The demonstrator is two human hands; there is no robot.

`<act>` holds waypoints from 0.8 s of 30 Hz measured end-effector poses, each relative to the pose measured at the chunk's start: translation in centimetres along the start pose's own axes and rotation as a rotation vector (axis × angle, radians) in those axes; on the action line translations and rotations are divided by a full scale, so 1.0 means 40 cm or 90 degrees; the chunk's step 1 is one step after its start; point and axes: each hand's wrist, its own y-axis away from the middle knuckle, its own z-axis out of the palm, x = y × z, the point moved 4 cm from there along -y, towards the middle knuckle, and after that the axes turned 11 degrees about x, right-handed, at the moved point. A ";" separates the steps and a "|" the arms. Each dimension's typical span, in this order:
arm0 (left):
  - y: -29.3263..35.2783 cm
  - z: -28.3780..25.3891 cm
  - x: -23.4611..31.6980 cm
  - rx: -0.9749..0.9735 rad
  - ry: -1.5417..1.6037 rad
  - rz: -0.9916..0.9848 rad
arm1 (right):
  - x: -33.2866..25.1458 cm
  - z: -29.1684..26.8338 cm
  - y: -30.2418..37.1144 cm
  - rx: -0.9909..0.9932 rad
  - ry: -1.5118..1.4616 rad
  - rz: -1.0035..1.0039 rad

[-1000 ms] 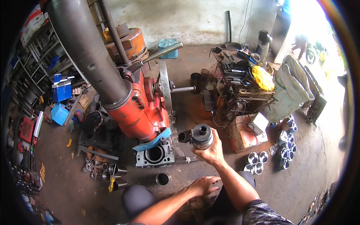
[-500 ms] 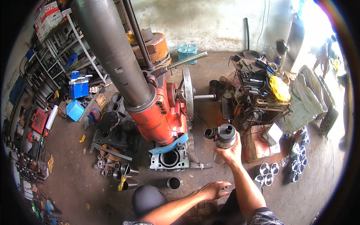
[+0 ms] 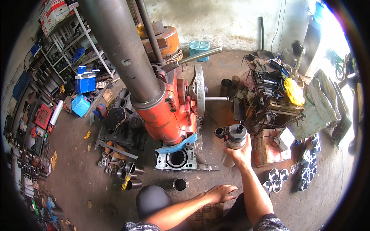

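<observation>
My right hand (image 3: 241,154) is wrapped round a drinking bottle (image 3: 236,141) with a black lid, held upright to the right of the engine block. Its spout cap is flipped out to the left side. Over my right thigh, my left hand (image 3: 221,193) hangs with fingers loosely stretched and nothing in it. In front of me stands a red boring machine (image 3: 165,119) with a thick grey column, on a metal engine block (image 3: 163,161). A blue piece (image 3: 179,144) lies between machine and block. One round bore shows in the block's near end.
A loose cylinder sleeve (image 3: 179,184) stands near my left knee, with more sleeves (image 3: 135,184) and a yellow-handled tool (image 3: 125,181) further left. Pistons (image 3: 276,180) stand at the right. A cluttered tool stand (image 3: 269,84) and a red-and-white box (image 3: 271,148) are at the far right.
The view has turned slightly, so most of the surroundings sit a little further right in the picture. Bottle and right hand have shifted slightly to the right; the grip is unchanged.
</observation>
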 end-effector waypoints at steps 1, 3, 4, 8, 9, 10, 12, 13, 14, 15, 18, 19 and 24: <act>-0.001 -0.001 0.002 0.005 0.003 -0.003 | -0.002 0.001 0.001 0.006 0.011 -0.013; -0.007 -0.003 0.003 0.049 0.008 -0.035 | -0.008 0.005 0.006 0.016 0.040 -0.040; -0.010 -0.004 0.000 0.066 0.007 -0.057 | -0.013 0.008 0.006 0.012 0.039 -0.062; -0.026 -0.052 -0.029 0.332 0.035 -0.146 | -0.019 0.010 0.010 0.018 0.053 -0.068; -0.030 -0.069 -0.042 0.394 0.067 -0.176 | -0.018 0.008 0.011 0.027 0.058 -0.055; -0.031 -0.086 -0.053 0.454 0.087 -0.181 | -0.022 0.010 0.014 0.018 0.059 -0.076; -0.035 -0.122 -0.073 0.524 0.081 -0.180 | -0.031 0.017 0.019 0.006 0.072 -0.128; -0.037 -0.136 -0.084 0.526 0.107 -0.186 | -0.032 0.022 0.022 -0.012 0.055 -0.123; -0.039 -0.147 -0.087 0.534 0.122 -0.164 | -0.031 0.023 0.024 -0.017 0.050 -0.110; -0.039 -0.158 -0.091 0.540 0.139 -0.157 | -0.030 0.024 0.026 -0.023 0.051 -0.093; -0.040 -0.170 -0.091 0.534 0.162 -0.140 | -0.024 0.029 0.024 -0.036 0.060 -0.059; -0.039 -0.172 -0.087 0.535 0.157 -0.122 | -0.022 0.032 0.024 -0.040 0.065 -0.055; -0.035 -0.171 -0.072 0.518 0.141 -0.076 | 0.010 0.040 0.018 -0.036 0.060 0.004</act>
